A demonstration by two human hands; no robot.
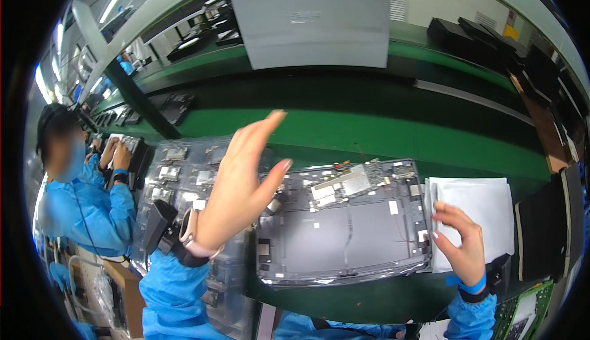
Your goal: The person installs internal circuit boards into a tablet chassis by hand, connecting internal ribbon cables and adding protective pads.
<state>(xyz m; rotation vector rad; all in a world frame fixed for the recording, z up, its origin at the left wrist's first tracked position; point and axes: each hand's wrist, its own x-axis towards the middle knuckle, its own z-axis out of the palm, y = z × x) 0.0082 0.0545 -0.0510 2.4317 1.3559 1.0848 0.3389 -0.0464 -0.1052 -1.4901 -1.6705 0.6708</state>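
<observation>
A dark grey laptop shell [326, 235] lies on the green bench in front of me. A circuit board [353, 183] with metal shield plates rests slightly tilted along its far side. My left hand [239, 180] is raised over the shell's far left corner; its thumb and fingers are apart with nothing between them. At the shell's right edge, my right hand [462, 241] hovers over a stack of white sheets [485, 208]. Its fingers are bent a little, apart and holding nothing. Whether its fingertips touch the shell or the sheets, I cannot tell.
Clear plastic trays [178, 183] with several small boards stand to the left. Black padded sleeves [544, 235] lie at the right. A grey panel [313, 26] hangs above the far side of the bench. A co-worker in blue [92, 211] handles parts at far left.
</observation>
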